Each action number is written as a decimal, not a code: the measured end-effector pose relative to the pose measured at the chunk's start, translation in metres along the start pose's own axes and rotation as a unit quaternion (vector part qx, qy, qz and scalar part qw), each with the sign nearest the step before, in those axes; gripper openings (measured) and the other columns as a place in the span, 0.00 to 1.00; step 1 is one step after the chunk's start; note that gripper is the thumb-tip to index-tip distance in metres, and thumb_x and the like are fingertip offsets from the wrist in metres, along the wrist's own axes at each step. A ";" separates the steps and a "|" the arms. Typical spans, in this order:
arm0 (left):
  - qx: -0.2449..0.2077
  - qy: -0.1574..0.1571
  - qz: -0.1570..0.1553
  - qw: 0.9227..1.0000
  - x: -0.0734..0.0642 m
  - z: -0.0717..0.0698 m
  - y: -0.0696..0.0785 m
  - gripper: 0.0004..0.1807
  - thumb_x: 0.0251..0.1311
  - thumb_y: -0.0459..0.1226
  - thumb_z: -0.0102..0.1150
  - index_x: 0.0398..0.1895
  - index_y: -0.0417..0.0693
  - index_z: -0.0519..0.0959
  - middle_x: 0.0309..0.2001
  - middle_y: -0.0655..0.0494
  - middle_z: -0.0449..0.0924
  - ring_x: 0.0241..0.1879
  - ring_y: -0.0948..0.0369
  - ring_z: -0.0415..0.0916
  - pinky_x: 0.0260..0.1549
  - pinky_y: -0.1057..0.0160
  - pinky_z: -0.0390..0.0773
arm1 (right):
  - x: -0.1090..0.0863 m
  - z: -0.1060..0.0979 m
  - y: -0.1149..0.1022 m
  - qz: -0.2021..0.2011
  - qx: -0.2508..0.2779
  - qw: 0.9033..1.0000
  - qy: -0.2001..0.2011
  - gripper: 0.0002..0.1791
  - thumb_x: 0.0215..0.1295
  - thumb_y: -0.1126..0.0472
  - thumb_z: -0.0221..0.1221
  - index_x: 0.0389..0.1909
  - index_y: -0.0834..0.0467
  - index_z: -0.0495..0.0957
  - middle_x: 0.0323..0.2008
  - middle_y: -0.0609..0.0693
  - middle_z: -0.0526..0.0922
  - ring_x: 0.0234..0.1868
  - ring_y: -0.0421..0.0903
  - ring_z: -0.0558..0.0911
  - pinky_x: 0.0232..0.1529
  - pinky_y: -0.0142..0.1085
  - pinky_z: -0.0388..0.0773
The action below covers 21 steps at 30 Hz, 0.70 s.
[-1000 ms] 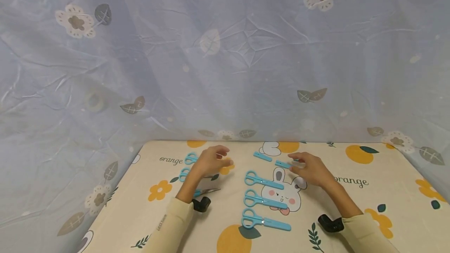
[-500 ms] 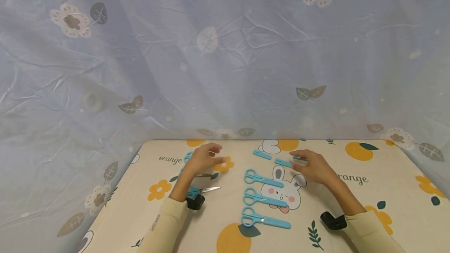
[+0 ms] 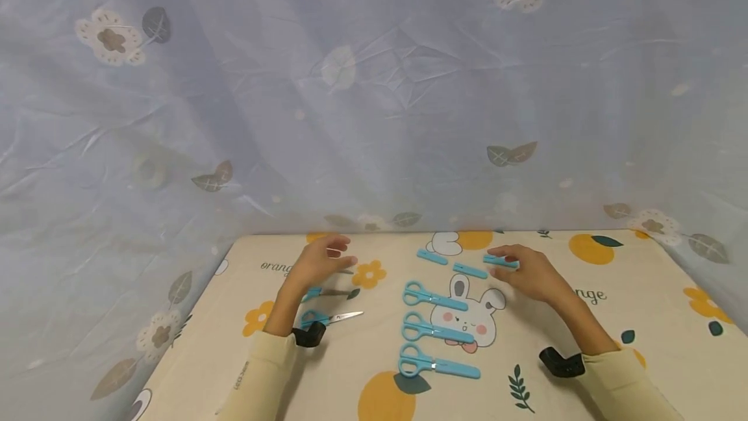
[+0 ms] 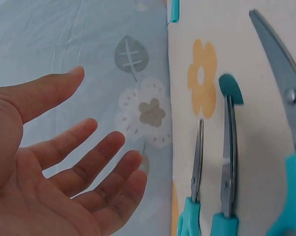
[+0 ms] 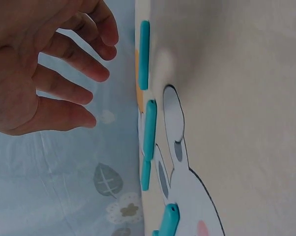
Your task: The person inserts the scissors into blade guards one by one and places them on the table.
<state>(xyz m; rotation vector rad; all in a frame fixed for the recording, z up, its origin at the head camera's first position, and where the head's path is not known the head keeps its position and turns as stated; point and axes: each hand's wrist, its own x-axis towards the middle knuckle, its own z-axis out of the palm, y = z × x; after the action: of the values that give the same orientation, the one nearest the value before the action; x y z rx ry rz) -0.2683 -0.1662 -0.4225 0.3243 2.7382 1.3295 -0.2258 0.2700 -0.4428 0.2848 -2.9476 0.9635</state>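
Note:
My left hand [image 3: 321, 262] hovers over the left of the table, fingers loosely spread and holding nothing. Under and beside it lie three bare scissors with light blue handles. The nearest scissors [image 3: 336, 318] show fully, while the hand partly hides the others, including the middle scissors [image 4: 228, 172] seen in the left wrist view. Over on the right, my right hand [image 3: 528, 271] is held with relaxed fingers above a blue scissor sheath [image 3: 502, 262]. The right wrist view shows those fingers apart from it. Two more sheaths, a middle sheath [image 3: 469, 270] and a far sheath [image 3: 432, 256], lie to its left.
Three sheathed scissors lie in a column mid-table: the back pair [image 3: 435, 296], the middle pair [image 3: 437, 328] and the front pair [image 3: 438, 362]. A patterned cloth [image 3: 467, 395] covers the table. A floral curtain [image 3: 374, 148] hangs behind it.
My left hand has drawn leftward, uncovering more of the nearest bare scissors. My right hand has shifted slightly right, so the sheath near it shows more fully.

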 end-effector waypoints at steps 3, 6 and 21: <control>-0.001 0.002 -0.008 1.000 -0.004 -0.006 -0.005 0.28 0.69 0.43 0.72 0.69 0.44 0.79 0.66 0.41 0.82 0.68 0.39 0.78 0.68 0.39 0.80 | 0.000 -0.002 0.002 0.006 0.000 1.000 0.000 0.26 0.74 0.54 0.67 0.68 0.62 0.80 0.67 0.71 0.79 0.63 0.71 0.81 0.56 0.66 0.83; 0.003 -0.004 -0.010 1.000 -0.007 -0.009 -0.010 0.27 0.70 0.42 0.72 0.69 0.43 0.79 0.66 0.38 0.81 0.67 0.38 0.78 0.66 0.40 0.81 | -0.001 -0.005 0.006 0.010 -0.002 1.000 0.005 0.26 0.74 0.53 0.67 0.67 0.62 0.81 0.66 0.71 0.79 0.62 0.72 0.81 0.54 0.65 0.84; 0.048 -0.003 -0.025 0.999 -0.029 -0.033 -0.047 0.28 0.72 0.44 0.70 0.69 0.39 0.79 0.66 0.39 0.82 0.66 0.39 0.80 0.59 0.43 0.86 | -0.002 -0.011 0.031 -0.001 -0.018 1.000 -0.002 0.25 0.73 0.55 0.68 0.65 0.64 0.82 0.65 0.72 0.80 0.60 0.71 0.82 0.53 0.64 0.85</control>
<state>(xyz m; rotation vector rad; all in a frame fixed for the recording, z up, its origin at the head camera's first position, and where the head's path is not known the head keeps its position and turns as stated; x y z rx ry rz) -0.2524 -0.2262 -0.4393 0.2638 2.7918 1.1864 -0.2297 0.3012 -0.4523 0.2879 -2.9652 0.9085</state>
